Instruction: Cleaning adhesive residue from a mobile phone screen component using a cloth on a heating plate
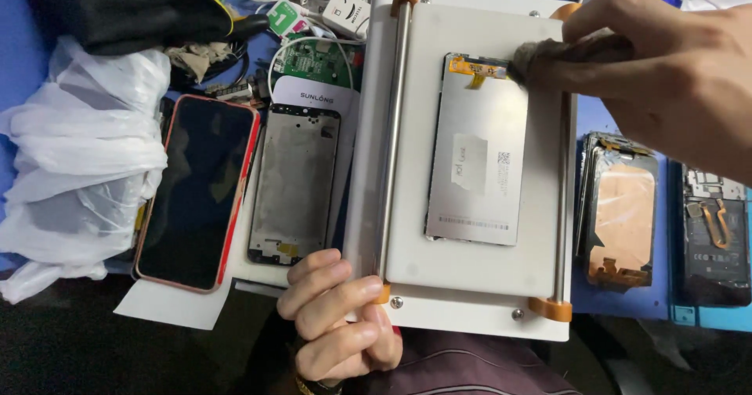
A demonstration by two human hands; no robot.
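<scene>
A bare phone display panel (476, 154) lies face down, its silver back up, on the flat plate of a white heating machine (470, 274). An orange flex strip (475, 68) sits at the panel's far edge. The right hand (666, 74) has its fingers pinched on a grey cloth wad (540, 58), pressing it onto the far right corner of the panel, just beside the strip. The left hand (337, 321) curls its fingers around the near left corner of the machine, beside a steel rail (392, 137). Left of the machine lie an empty phone frame (294, 183), a red-edged phone (196, 191) and a white plastic bag (78, 168). Right of the machine, two opened phone bodies (623, 211) rest on the blue counter (619, 301).
</scene>
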